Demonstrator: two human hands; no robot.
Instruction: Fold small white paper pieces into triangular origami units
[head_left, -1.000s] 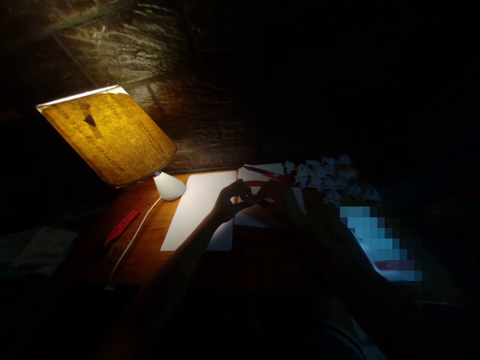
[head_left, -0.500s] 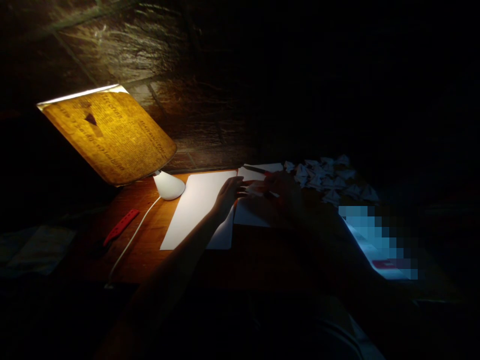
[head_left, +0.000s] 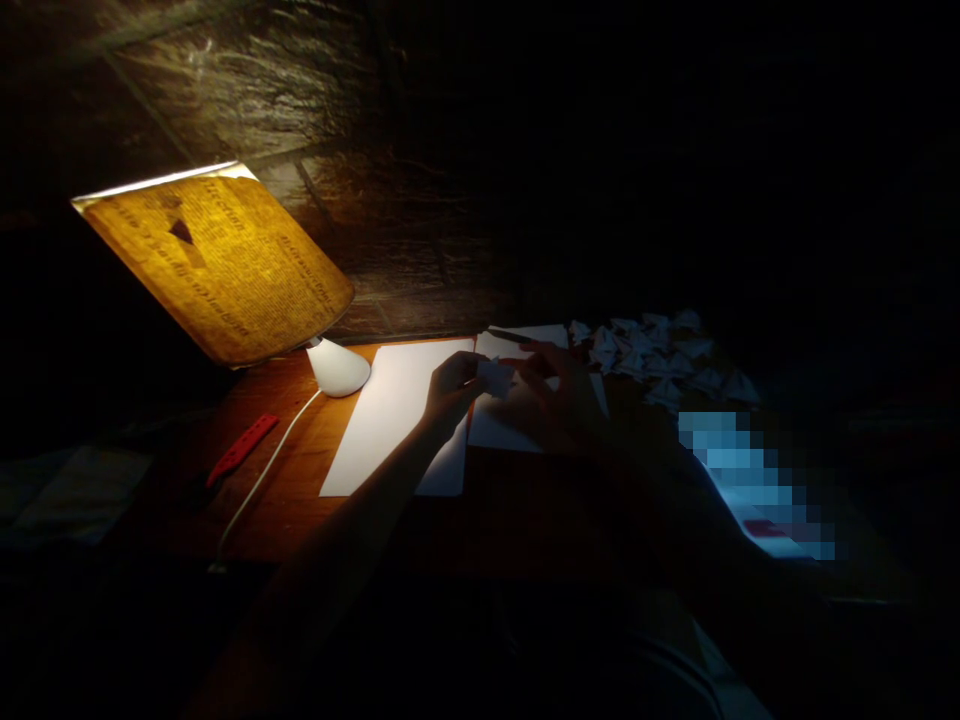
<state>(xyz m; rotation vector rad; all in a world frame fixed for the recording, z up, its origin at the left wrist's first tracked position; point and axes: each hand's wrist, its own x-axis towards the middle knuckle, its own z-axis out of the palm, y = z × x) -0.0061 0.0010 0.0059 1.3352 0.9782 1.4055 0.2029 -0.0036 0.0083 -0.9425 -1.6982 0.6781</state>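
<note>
A small piece of white paper (head_left: pixel 496 379), its folds too dim to make out, is pinched in my left hand (head_left: pixel 451 388) over the white sheets. My right hand (head_left: pixel 561 382) is in shadow just right of it, fingers apart, with a fingertip at the paper's right edge. Behind the fingers a dark narrow blade (head_left: pixel 507 336) lies across the right sheet (head_left: pixel 499 432); its other end is hidden by my right hand. Beneath my left forearm is the larger left sheet (head_left: pixel 397 420). A white paper corner (head_left: pixel 601 395) shows beside my right hand.
At left stands a lit lamp (head_left: pixel 217 270) with a printed shade, white base and cord. A red strip-like object (head_left: pixel 244 447) lies on the wooden table (head_left: pixel 300 470). Several folded white paper pieces (head_left: pixel 637 350) cover the back right. A bright, pixelated screen (head_left: pixel 757 490) is at right.
The small paper, blurred between both hands before, now shows flat and steady in my left hand. My right hand's fingers have spread and shifted slightly. The paper corner beside it has come into view.
</note>
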